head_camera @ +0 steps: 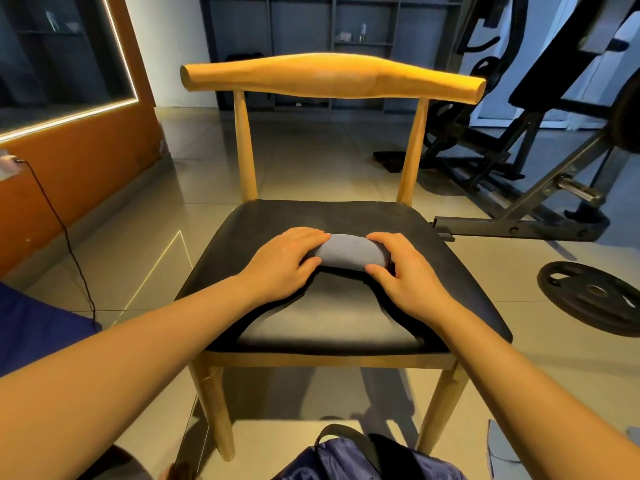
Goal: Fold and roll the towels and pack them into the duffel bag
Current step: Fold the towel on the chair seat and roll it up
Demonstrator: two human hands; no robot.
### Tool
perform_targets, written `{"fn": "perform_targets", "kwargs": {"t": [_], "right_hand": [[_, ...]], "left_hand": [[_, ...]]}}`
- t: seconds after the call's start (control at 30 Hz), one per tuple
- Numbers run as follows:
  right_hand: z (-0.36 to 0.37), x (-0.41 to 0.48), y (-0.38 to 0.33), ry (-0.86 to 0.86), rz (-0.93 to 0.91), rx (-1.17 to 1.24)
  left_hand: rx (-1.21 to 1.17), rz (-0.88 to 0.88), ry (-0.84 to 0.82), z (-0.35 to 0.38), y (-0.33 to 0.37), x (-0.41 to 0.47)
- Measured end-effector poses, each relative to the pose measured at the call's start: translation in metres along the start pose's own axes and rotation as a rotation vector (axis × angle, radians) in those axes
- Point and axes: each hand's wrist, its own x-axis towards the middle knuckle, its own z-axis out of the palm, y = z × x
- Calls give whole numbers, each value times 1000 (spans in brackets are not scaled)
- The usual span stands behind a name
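**Dim room, warm light from above**

Warm glow on chair back (332,76) & floor (311,168); LED strip (69,116) glares at left. Soft shadows across seat (329,317). Wide-angle bend at edges; towel (346,252) texture smeared, bkgd murky.

Towel (348,252) on chair seat (332,216); duffel bag (349,460) before chair.

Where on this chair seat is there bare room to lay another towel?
The back strip of the seat, between the rolled towel and the backrest posts, is bare. So is the front, from towel to seat edge. The centre is crowded: left hand and right hand grip the roll's ends.
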Motion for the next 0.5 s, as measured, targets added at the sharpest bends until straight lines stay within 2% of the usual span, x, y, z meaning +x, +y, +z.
{"fn": "perform_targets", "kwargs": {"t": [0.23,0.5], "right_hand": [[-7,6,5,-62,56,23],[-5,4,10,-114,-9,-20]], "left_hand": [[90,65,97,-6,2,4],[127,82,76,-8,-1,-2]]}}
